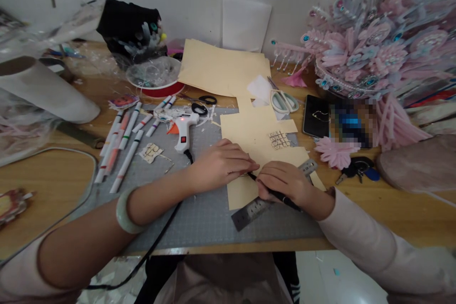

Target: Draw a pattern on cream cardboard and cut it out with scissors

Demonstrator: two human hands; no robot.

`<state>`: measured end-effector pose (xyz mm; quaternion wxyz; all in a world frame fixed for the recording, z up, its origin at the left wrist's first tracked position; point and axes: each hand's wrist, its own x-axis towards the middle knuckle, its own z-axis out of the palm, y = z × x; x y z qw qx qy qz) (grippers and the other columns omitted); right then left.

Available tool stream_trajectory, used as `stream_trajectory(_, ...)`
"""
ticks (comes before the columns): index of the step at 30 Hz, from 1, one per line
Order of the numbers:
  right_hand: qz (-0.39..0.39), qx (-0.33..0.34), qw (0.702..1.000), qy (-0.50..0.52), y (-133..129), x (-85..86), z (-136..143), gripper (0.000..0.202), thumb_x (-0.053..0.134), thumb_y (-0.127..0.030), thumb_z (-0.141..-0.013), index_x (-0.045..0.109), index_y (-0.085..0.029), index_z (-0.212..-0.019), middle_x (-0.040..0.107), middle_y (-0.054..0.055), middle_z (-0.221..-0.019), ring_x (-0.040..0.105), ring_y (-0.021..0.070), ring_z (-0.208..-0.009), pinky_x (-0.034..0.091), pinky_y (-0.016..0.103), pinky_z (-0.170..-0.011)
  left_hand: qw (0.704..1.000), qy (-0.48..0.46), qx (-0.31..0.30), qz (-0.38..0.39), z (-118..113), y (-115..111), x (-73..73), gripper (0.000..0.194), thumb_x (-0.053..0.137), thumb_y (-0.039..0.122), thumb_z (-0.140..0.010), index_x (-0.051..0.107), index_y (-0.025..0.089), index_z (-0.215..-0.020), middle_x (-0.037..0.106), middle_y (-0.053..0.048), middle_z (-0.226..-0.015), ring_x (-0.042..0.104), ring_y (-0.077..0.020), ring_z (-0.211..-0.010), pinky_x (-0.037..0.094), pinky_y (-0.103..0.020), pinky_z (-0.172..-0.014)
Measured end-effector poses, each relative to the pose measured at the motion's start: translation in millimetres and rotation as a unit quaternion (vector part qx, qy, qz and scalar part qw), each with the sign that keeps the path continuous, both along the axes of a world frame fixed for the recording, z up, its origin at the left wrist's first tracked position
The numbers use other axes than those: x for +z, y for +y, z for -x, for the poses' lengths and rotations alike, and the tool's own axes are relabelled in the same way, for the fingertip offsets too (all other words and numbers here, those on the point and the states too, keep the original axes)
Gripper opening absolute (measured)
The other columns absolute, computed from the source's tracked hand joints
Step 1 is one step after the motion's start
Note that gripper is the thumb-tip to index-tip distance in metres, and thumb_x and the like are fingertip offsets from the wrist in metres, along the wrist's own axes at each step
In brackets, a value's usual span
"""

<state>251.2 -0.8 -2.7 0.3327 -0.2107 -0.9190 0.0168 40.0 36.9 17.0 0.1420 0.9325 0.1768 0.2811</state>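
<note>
A black pen (288, 201) is gripped in my right hand (285, 179), its tip pointing left over a cream paper piece (242, 197). My left hand (223, 162) reaches to the same spot, fingertips pressed together close to the pen tip. What those fingers pinch, if anything, is too small and covered to tell. A metal ruler (245, 217) lies slantwise on the paper, partly beneath my right hand. Beyond my hands, a small wire-like cluster of loops (279, 140) rests on the paper.
A grey cutting mat (199, 223) carries a white hot glue gun (184, 130) and several markers (126, 161). Behind are scissors (284, 102) and larger cream sheets (224, 66). On the right are a phone (316, 116), keys (354, 168) and a pink beaded headdress (374, 52).
</note>
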Motion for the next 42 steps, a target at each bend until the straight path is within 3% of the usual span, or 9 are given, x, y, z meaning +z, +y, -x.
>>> stream_trajectory(5, 0.039, -0.018, 0.999, 0.025, 2.1, -1.3, -6.1, 0.011, 0.049, -0.013, -0.083, 0.056, -0.018, -0.088, 0.063, 0.006, -0.076, 0.058, 0.0153, -0.074, 0.051, 0.03, -0.071, 1.0, 0.003, -0.002, -0.003, 0.7, 0.0, -1.0, 0.028, 0.038, 0.025, -0.095, 0.065, 0.018, -0.099, 0.071, -0.003, -0.094, 0.061, -0.0145, -0.084, 0.041, -0.03, -0.074)
stream_trajectory(12, 0.149, -0.045, 0.987, 0.044, 3.1, 16.8, -1.5, 0.013, 0.044, -0.017, -0.085, 0.056, -0.02, -0.08, 0.061, 0.004, -0.072, 0.057, 0.0147, -0.069, 0.048, 0.028, -0.064, 1.0, 0.007, 0.007, 0.001, 0.5, -1.0, -0.7, 0.027, 0.04, 0.026, -0.095, 0.065, 0.019, -0.099, 0.071, -0.003, -0.093, 0.061, -0.0143, -0.084, 0.04, -0.03, -0.073)
stream_trajectory(17, 0.227, -0.193, 0.939, 0.172, 5.7, 18.5, 4.2, 0.023, 0.043, -0.021, -0.086, 0.054, -0.02, -0.065, 0.056, 0.0, -0.057, 0.053, 0.0127, -0.055, 0.042, 0.026, -0.053, 0.999, -0.022, 0.004, 0.029, 3.5, 1.0, -4.5, 0.02, 0.047, 0.023, -0.092, 0.066, 0.018, -0.098, 0.071, -0.003, -0.093, 0.062, -0.0146, -0.084, 0.041, -0.029, -0.075)
stream_trajectory(22, 0.28, -0.231, 0.899, 0.246, 12.3, 12.2, 1.6, 0.027, 0.044, -0.026, -0.086, 0.056, -0.021, -0.063, 0.057, -0.001, -0.055, 0.054, 0.0133, -0.052, 0.043, 0.026, -0.051, 0.992, -0.084, 0.061, 0.074, 13.7, 8.3, -2.6, 0.014, 0.055, 0.017, -0.087, 0.066, 0.016, -0.094, 0.07, -0.004, -0.087, 0.063, -0.0146, -0.082, 0.043, -0.029, -0.075)
stream_trajectory(31, 0.271, -0.206, 0.917, 0.205, 11.3, 16.6, 2.1, 0.025, 0.044, -0.02, -0.084, 0.058, -0.019, -0.063, 0.058, -0.001, -0.054, 0.054, 0.0124, -0.052, 0.042, 0.024, -0.05, 0.981, -0.109, 0.15, 0.05, 19.6, 11.2, 0.2, 0.009, 0.055, 0.019, -0.084, 0.063, 0.017, -0.088, 0.07, -0.004, -0.082, 0.061, -0.0153, -0.08, 0.044, -0.03, -0.075)
stream_trajectory(37, 0.253, -0.196, 0.927, 0.198, 12.6, 18.4, 2.9, 0.025, 0.044, -0.019, -0.084, 0.058, -0.019, -0.064, 0.058, -0.002, -0.054, 0.054, 0.0107, -0.05, 0.041, 0.022, -0.049, 0.989, -0.079, 0.082, 0.093, 20.7, 11.0, 5.7, 0.01, 0.053, 0.019, -0.083, 0.063, 0.018, -0.085, 0.069, -0.004, -0.082, 0.061, -0.0156, -0.079, 0.043, -0.031, -0.077)
stream_trajectory(42, 0.256, -0.198, 0.926, 0.193, 12.4, 21.3, 5.2, 0.025, 0.044, -0.017, -0.083, 0.058, -0.018, -0.062, 0.058, -0.002, -0.052, 0.054, 0.0104, -0.049, 0.041, 0.021, -0.047, 0.994, -0.069, 0.025, 0.085, 20.3, 10.8, 6.1, 0.009, 0.056, 0.016, -0.079, 0.064, 0.018, -0.083, 0.069, -0.003, -0.079, 0.061, -0.0152, -0.076, 0.041, -0.031, -0.076)
